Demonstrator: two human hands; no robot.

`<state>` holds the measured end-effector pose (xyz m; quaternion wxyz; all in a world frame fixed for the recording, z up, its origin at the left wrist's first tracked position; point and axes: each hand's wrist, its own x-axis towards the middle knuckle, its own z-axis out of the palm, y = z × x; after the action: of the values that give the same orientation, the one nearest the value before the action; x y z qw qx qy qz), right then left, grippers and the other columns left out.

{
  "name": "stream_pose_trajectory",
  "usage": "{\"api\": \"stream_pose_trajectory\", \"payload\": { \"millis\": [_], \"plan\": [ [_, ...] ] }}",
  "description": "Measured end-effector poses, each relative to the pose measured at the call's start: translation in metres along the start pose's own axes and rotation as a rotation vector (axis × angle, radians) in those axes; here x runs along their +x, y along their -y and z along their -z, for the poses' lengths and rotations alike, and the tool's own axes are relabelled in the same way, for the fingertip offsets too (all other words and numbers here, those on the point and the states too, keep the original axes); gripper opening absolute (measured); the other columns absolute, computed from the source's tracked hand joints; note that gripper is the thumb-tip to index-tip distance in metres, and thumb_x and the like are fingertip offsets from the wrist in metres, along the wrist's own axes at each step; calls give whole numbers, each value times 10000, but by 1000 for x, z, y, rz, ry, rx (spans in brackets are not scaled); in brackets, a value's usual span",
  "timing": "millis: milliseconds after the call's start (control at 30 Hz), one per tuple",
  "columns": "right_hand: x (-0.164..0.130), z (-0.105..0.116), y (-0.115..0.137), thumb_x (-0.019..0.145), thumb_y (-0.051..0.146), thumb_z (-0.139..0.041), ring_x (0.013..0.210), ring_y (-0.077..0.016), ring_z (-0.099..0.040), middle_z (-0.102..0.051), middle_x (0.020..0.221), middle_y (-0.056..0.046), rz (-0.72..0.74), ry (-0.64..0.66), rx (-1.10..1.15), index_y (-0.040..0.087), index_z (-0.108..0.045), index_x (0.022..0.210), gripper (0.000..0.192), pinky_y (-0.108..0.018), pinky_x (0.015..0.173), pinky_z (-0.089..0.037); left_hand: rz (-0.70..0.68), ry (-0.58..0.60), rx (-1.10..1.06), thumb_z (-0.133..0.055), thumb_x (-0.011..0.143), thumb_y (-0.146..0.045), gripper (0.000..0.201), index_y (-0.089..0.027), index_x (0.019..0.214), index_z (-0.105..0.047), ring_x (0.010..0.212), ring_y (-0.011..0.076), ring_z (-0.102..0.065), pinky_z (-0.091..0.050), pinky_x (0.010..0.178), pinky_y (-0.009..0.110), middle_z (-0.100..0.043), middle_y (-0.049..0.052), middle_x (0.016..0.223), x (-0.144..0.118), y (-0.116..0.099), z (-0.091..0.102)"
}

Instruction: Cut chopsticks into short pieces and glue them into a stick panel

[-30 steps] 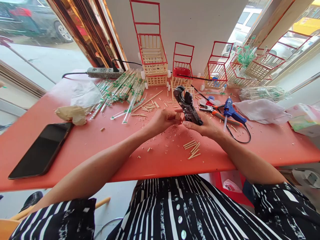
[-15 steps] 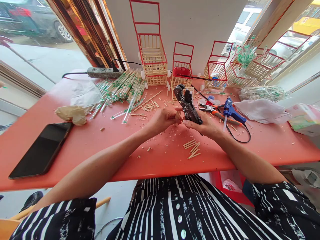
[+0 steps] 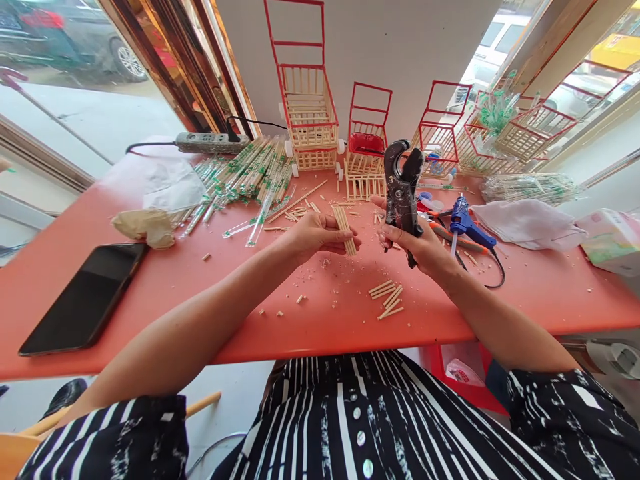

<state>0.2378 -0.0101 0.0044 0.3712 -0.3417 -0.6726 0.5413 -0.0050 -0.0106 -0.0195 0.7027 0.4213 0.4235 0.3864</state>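
Your left hand (image 3: 313, 237), frame centre: pinches bundle of sticks (image 3: 345, 230). Your right hand (image 3: 417, 243), just right: grips black cutter (image 3: 401, 190) upright, above red worktop (image 3: 150, 293).

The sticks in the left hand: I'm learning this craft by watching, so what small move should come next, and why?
Probably bring the bundle of sticks in the left hand back to the head of the cutter. The right hand holds the cutter upright, apart from the sticks, and the bundle looks longer than the cut pieces on the table.
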Motion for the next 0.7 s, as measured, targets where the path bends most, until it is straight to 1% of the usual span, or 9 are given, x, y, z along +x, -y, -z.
{"api": "stream_pose_trajectory", "payload": {
  "millis": [167, 300, 433, 500, 533, 567, 600, 633, 700],
  "plan": [
    [-1, 2, 3, 888, 479, -796, 752, -148, -553, -581, 832, 14, -2, -18, -8, 197, -642, 1410, 613, -304, 706, -497, 8, -2, -11, -973, 693, -202, 255, -90, 860, -816, 779, 215, -805, -657, 749, 310, -838, 146, 876, 0, 1, 0],
    [1, 9, 12, 863, 545, -810, 730, -152, -549, -583, 821, 8, 36, -106, -30, 222, -692, 1282, 543, -311, 700, -498, 14, -16, -6, -962, 706, -194, 233, -92, 853, -813, 774, 211, -803, -654, 749, 308, -836, 141, 866, -1, 2, 0],
    [-4, 26, 36, 890, 603, -774, 748, -156, -561, -599, 851, -24, 70, -203, -104, 220, -708, 1042, 418, -321, 700, -501, 0, -44, -2, -950, 716, -175, 210, -91, 848, -810, 759, 207, -801, -648, 712, 286, -835, 139, 857, -2, 1, 3],
    [-11, 40, 53, 920, 661, -714, 753, -159, -569, -610, 844, -44, 53, -231, -220, 207, -676, 935, 456, -325, 699, -496, -6, -66, 11, -938, 734, -169, 195, -91, 857, -808, 757, 203, -800, -643, 709, 280, -836, 143, 868, -2, -1, 5],
    [-16, 48, 61, 934, 690, -679, 765, -161, -579, -623, 853, -56, 46, -239, -292, 200, -664, 923, 490, -329, 708, -494, -10, -80, 17, -929, 746, -167, 186, -93, 865, -808, 758, 201, -800, -642, 712, 278, -837, 143, 875, -3, -3, 7],
    [-22, 57, 68, 943, 718, -643, 772, -161, -583, -640, 874, -65, 47, -267, -379, 194, -666, 942, 524, -335, 724, -492, -13, -94, 23, -921, 757, -167, 178, -94, 872, -807, 758, 199, -799, -642, 715, 277, -837, 142, 878, -3, -4, 8],
    [-29, 67, 74, 942, 746, -614, 778, -168, -592, -661, 888, -74, 21, -283, -491, 191, -681, 1011, 563, -348, 745, -493, -16, -109, 27, -916, 765, -169, 172, -95, 875, -806, 757, 197, -799, -642, 719, 277, -837, 139, 875, -3, -5, 9],
    [-37, 76, 78, 928, 782, -587, 793, -183, -604, -681, 903, -83, -27, -300, -623, 191, -699, 1101, 626, -368, 777, -498, -18, -120, 27, -912, 770, -171, 168, -97, 875, -804, 753, 196, -799, -643, 721, 277, -836, 134, 867, -3, -6, 10],
    [-55, 96, 80, 883, 795, -602, 845, -226, -641, -715, 976, -105, -127, -405, -831, 221, -677, 1333, 733, -411, 829, -501, -15, -131, 17, -912, 766, -172, 166, -100, 864, -799, 738, 194, -799, -644, 718, 275, -833, 121, 840, -4, -8, 11]
  ]
}}
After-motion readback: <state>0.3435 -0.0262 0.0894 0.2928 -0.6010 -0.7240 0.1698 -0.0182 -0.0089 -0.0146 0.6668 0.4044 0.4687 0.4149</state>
